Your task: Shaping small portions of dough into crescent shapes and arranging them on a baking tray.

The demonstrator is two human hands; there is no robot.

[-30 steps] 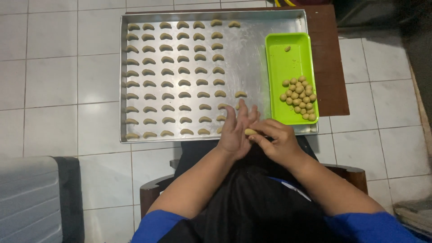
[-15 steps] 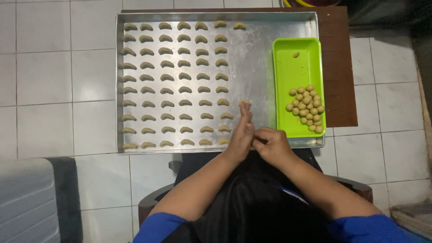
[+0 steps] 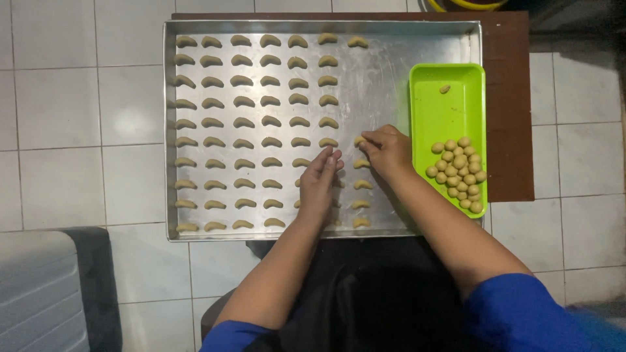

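Both hands are over the metal baking tray [image 3: 404,78], which sits on a dark brown tabletop [image 3: 505,130] and overhangs its near edge. The right hand [image 3: 390,151] has its fingertips pinched down on a crescent of dough [image 3: 359,140], pressing it onto the tray at the top of a short, partly filled column toward the tray's right side. So that grip is closed on the crescent. The left hand [image 3: 319,182] lies just beside it, fingers straight and together, flat on the tray and holding nothing; it covers a few pieces in the neighbouring column. Rows of crescent cookies [image 3: 242,101] fill the left and middle of the tray, neat and evenly spaced, right up to its far edge. Against the tray's right rim stands a green plastic tray [image 3: 450,111], near the tabletop's right edge. A heap of small dough balls [image 3: 458,171] is at its near end, and one stray dough piece [image 3: 445,88] lies at its far end. White floor tiles [image 3: 78,98] lie all around.
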